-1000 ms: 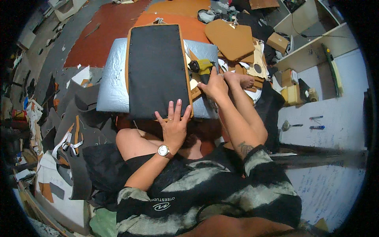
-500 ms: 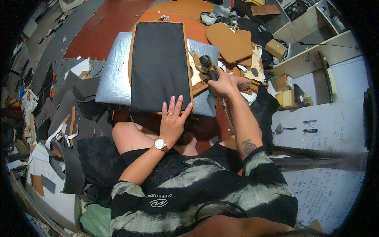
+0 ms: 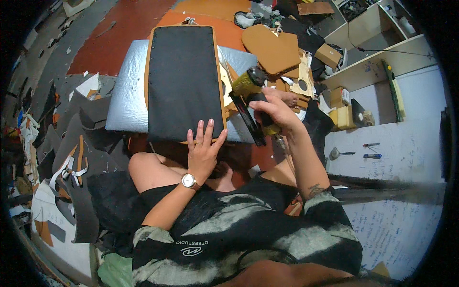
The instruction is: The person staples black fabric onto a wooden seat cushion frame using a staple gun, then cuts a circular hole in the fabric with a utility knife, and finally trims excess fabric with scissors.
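Note:
A black-fabric rectangular panel (image 3: 184, 79) with a tan border lies on a silver-wrapped slab (image 3: 125, 91) in front of me. Small fastenings dot its fabric edge. My left hand (image 3: 203, 148) rests on the panel's near right corner, its fingers spread and holding nothing. Just right of the panel, my right hand (image 3: 279, 112) grips a yellow and black staple gun (image 3: 248, 82) by its handle. The tool is held up, clear of the panel, its long dark magazine slanting toward me. A thin hose runs down from it beside my forearm.
Tan padded pieces (image 3: 271, 48) and wooden cut-outs (image 3: 303, 79) lie beyond the staple gun. Grey felt scraps (image 3: 88, 191) heap up on the left. A white board (image 3: 387, 162) with hand tools and shelving (image 3: 382, 62) stand on the right. My crossed legs are below the slab.
My right hand has lifted the staple gun up and toward me, turning it so its long magazine shows. My left hand stays on the panel's corner. The whole view has shifted slightly.

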A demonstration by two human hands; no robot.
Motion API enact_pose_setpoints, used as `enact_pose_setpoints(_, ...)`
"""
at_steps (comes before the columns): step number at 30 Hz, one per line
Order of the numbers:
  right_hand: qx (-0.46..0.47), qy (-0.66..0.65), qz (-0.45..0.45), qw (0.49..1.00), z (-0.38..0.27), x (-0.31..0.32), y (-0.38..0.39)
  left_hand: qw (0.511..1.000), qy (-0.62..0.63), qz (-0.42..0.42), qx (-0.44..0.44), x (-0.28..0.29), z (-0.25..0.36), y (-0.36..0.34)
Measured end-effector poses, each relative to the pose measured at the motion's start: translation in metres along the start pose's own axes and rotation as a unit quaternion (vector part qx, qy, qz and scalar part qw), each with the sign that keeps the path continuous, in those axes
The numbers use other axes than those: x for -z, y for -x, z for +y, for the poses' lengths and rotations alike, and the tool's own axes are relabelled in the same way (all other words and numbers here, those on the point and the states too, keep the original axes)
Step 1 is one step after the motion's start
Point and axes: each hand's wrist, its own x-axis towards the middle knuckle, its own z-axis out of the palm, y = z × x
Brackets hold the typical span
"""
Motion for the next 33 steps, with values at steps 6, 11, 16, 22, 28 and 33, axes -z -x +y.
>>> enact_pose_setpoints(6,0.002,0.006,0.008,1.0,-0.042,-0.026,-0.017,1.0,0.005,0.017,0.0,-0.001,-0.002,0.0)
enact_pose_setpoints(11,-0.008,0.199,-0.006,0.98,-0.067,-0.038,-0.016,1.0,-0.006,0.022,-0.002,-0.004,-0.002,0.0)
enact_pose_setpoints(16,0.001,0.068,0.018,0.998,-0.044,-0.037,-0.005,0.999,0.002,0.034,-0.003,-0.005,-0.001,0.001)
enact_pose_setpoints(22,-0.003,0.101,-0.007,0.995,-0.036,-0.047,0.011,0.999,-0.007,0.033,-0.003,-0.005,-0.001,0.002)
enact_pose_setpoints(28,-0.044,0.094,-0.013,0.994,-0.042,-0.044,0.03,0.999,-0.022,0.034,-0.013,-0.003,-0.004,0.001)
enact_pose_setpoints(33,-0.007,0.12,-0.024,0.992,-0.028,-0.053,0.041,0.999,-0.002,0.036,-0.006,-0.008,-0.005,0.001)
